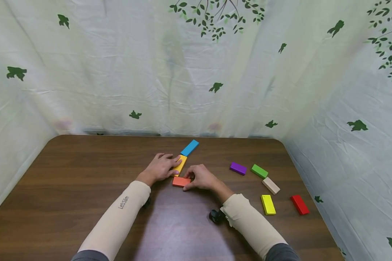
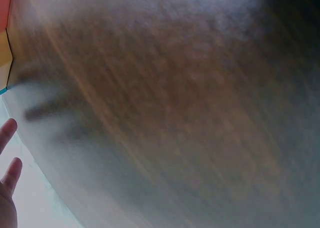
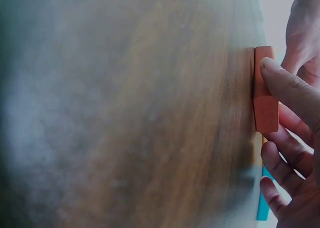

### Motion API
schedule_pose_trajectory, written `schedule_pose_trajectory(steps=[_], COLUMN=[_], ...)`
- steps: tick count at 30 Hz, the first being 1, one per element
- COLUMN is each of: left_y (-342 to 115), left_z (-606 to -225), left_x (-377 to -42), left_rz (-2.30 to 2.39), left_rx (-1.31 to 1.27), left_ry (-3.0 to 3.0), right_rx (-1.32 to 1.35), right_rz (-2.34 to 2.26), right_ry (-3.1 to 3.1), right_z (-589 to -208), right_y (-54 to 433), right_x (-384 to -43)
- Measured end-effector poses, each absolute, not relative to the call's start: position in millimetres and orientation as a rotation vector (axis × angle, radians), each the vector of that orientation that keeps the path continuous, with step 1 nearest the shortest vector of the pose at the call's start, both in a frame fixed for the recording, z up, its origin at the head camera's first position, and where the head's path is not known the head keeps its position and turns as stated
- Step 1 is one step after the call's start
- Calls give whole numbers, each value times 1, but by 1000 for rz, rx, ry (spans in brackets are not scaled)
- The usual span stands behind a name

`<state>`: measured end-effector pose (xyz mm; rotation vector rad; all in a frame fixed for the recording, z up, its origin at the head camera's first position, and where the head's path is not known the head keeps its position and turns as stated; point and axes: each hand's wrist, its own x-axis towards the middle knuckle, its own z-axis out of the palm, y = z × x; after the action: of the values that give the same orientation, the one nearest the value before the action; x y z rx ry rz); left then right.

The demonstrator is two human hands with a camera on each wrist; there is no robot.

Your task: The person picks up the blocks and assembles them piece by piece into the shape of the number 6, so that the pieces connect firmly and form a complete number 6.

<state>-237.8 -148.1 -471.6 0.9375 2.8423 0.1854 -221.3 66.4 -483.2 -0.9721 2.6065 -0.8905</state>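
Observation:
An orange-red block (image 1: 179, 181) lies on the table with its left end showing. My right hand (image 1: 200, 177) grips its right end, the thumb at the near side; in the right wrist view the thumb presses on the orange-red block (image 3: 266, 112). Beyond it is a yellow-orange block (image 1: 182, 164), slanting away. My left hand (image 1: 160, 167) reaches over from the left and touches that block with its fingertips and thumb. Two fingers (image 2: 11, 175) look straight in the left wrist view. A blue block (image 1: 190, 148) continues the slanted line at the far end.
To the right lie a purple block (image 1: 238, 168), a green block (image 1: 259, 171), a pale wooden block (image 1: 271, 185), a yellow block (image 1: 268, 205) and a red block (image 1: 299, 204). They rest on the brown wooden table (image 1: 85, 174). A white leaf-patterned curtain (image 1: 111, 72) surrounds the table's back and sides.

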Motion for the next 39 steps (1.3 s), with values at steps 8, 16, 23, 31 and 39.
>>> schedule_pose_trajectory(steps=[8, 16, 23, 31, 39], left_y=[-148, -148, -148, -147, -148], left_z=[-471, -471, -469, -470, -470], left_x=[-238, -237, -236, -236, -237], left_rz=[176, 194, 187, 171, 179], left_rx=[941, 934, 944, 943, 959], left_ry=[2844, 2841, 2837, 2833, 2833], right_rx=[-986, -937, -899, -824, -736], right_rz=[-900, -948, -968, -967, -964], right_ry=[2598, 2591, 2660, 2780, 2831], right_z=[-482, -478, -474, -469, -462], right_y=[69, 80, 105, 143, 176], right_x=[-221, -225, -233, -240, -243])
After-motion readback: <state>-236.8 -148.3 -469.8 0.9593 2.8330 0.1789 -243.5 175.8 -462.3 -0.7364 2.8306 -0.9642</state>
